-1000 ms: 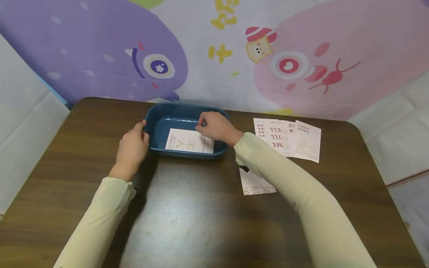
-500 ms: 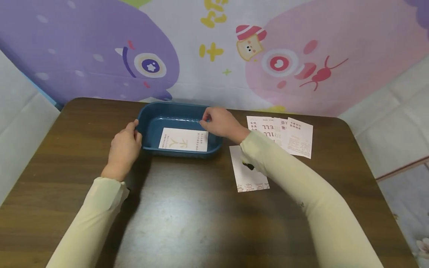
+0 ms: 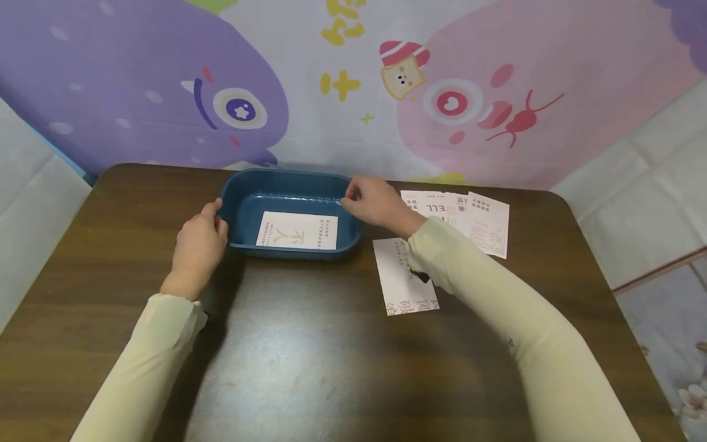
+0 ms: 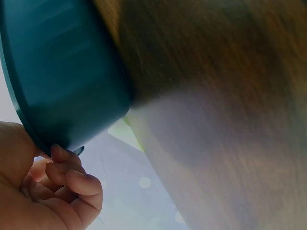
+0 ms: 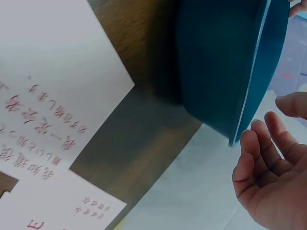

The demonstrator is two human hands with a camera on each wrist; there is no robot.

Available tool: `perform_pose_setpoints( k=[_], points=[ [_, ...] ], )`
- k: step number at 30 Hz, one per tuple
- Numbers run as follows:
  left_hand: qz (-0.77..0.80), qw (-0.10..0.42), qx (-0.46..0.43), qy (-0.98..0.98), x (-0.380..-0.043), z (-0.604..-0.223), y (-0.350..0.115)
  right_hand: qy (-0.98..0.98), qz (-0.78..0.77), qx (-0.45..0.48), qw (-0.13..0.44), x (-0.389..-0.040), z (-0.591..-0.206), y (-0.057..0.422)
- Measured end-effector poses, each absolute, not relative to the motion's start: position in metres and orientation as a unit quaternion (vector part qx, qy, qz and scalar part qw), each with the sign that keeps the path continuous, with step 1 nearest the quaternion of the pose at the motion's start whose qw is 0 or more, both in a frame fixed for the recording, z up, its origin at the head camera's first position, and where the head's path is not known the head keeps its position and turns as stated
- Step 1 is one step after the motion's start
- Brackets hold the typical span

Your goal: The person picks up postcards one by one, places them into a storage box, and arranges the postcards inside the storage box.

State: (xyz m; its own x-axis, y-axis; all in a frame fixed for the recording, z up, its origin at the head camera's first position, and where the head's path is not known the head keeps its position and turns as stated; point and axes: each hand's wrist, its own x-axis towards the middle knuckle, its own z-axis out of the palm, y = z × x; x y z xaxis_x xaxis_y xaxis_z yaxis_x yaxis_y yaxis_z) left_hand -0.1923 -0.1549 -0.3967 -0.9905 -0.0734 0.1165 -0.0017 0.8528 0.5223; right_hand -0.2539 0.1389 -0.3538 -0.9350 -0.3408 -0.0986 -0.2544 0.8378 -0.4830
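Note:
A blue-green plastic basin (image 3: 287, 184) stands at the back of the table, with a white printed card (image 3: 278, 230) lying flat inside it. My left hand (image 3: 197, 248) grips the basin's left end; in the left wrist view its fingers (image 4: 79, 182) curl at the rim. At the right end, my right hand (image 3: 378, 202) hovers by the rim with loosely bent fingers. Thumb and fingertips stand apart with nothing between them in the right wrist view. Below the right wrist lies a single printed card (image 3: 394, 276), partly covered by the sleeve.
Several overlapping printed cards (image 3: 488, 227) lie at the back right, partly behind the right forearm. The brown wooden table (image 3: 309, 356) meets a cartoon-printed cloth (image 3: 331, 141) along its back edge. Pale panels (image 3: 663, 159) flank it.
My right hand has moved from over the card in the basin to the right rim. The card stays in place. My left hand keeps its grip, while the head view shifts slightly.

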Motion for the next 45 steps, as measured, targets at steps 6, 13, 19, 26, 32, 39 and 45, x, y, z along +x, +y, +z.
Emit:
perform_pose_setpoints(
  k=[6, 13, 19, 26, 32, 39, 45],
  points=[
    [-0.273, 0.062, 0.018, -0.96, -0.192, -0.397, -0.154, 0.957, -0.248, -0.132, 0.076, -0.245, -0.357, 0.158],
    [-0.277, 0.066, 0.017, -0.958, -0.192, -0.398, -0.154, 0.96, -0.247, -0.105, 0.077, -0.236, -0.367, 0.183],
    [-0.277, 0.06, 0.021, -0.959, -0.192, -0.399, -0.154, 0.962, -0.243, -0.099, 0.081, -0.231, -0.376, 0.199],
    [-0.278, 0.055, 0.022, -0.959, -0.191, -0.398, -0.155, 0.96, -0.246, -0.091, 0.092, -0.227, -0.385, 0.212],
    [-0.28, 0.056, 0.024, -0.958, -0.19, -0.399, -0.155, 0.963, -0.244, -0.067, 0.096, -0.221, -0.39, 0.223],
    [-0.279, 0.067, 0.022, -0.958, -0.191, -0.399, -0.155, 0.964, -0.239, -0.035, 0.111, -0.214, -0.396, 0.236],
    [-0.279, 0.064, 0.024, -0.958, -0.192, -0.397, -0.155, 0.963, -0.235, -0.007, 0.129, -0.209, -0.406, 0.246]
  ],
)
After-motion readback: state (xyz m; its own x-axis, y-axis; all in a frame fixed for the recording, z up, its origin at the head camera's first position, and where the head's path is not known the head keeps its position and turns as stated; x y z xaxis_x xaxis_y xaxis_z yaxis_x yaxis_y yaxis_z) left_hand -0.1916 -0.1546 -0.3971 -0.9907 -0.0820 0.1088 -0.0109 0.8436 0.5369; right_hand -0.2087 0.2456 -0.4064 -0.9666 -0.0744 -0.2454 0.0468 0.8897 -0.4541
